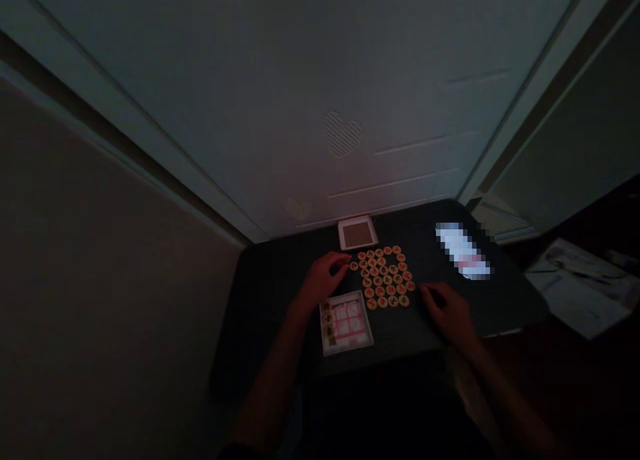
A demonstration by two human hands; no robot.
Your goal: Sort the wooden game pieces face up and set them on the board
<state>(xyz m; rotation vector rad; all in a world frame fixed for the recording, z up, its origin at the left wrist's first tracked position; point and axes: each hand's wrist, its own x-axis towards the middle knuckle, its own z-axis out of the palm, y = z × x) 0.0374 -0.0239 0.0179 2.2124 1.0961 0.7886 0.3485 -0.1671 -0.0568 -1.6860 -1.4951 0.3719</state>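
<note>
Several round wooden game discs [384, 277] with red and dark marks lie packed in a patch on a small dark table [270, 293]. My left hand [325, 280] rests at the patch's left edge, fingers curled, fingertips touching the nearest disc. My right hand [447, 307] lies on the table just right of the patch, fingers bent, with nothing visible in it. A white square box [347, 323] with a red grid print sits below my left hand. A second white square tray [357, 234] lies behind the discs.
The scene is very dim. A blurred white object [463, 250] lies on the table's right part. A pale door or panel with heart shapes [343, 132] stands behind the table. Papers [580, 287] lie on the floor at the right.
</note>
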